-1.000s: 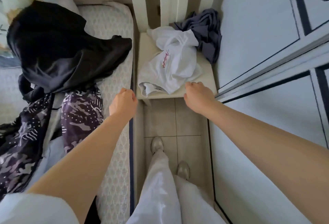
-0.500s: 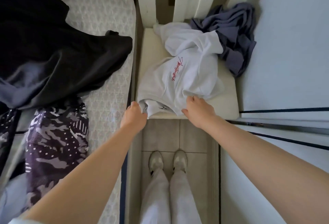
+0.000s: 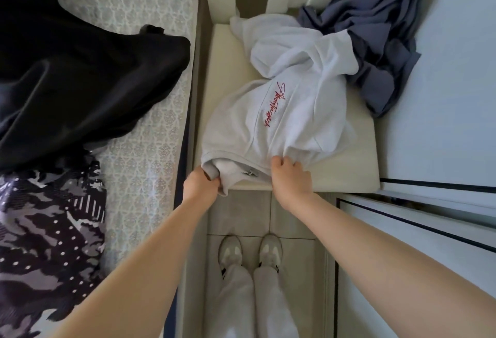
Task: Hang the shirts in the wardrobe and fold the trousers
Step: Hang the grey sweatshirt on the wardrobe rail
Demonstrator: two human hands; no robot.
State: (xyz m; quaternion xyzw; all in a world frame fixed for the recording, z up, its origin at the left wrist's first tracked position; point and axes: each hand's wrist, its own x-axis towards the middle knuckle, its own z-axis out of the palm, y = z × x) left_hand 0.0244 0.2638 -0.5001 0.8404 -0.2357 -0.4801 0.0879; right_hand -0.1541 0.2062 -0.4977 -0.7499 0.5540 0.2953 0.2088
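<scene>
Grips with the left hand (image 3: pixel 201 184) the bunched near corner of the white shirt (image 3: pixel 281 123), with fingers curled round the cloth where it hangs over the front edge of the surface (image 3: pixel 343 174). Pinches with the right hand (image 3: pixel 291 179) a fold of the same hem just beside, knuckles up, thumb and fingers closed on the fabric. Keeps the two hands near each other but apart.

Lies crumpled across the cream surface, that shirt, with red script lettering on top and one sleeve trailing toward the far side. Touches and partly covers a blue-grey garment (image 3: pixel 375 42), heaped in the far right corner against a white wardrobe door (image 3: pixel 451 96).

Below the hands, grey floor tiles (image 3: pixel 241 211) and a pair of pale shoes (image 3: pixel 229 250) under light trouser legs.

To the left, a bed (image 3: pixel 150 112) with a patterned cover, carrying a black garment (image 3: pixel 80 74) spread wide and, nearer, a dark patterned garment (image 3: pixel 48 230) with pale spots and stripes.
</scene>
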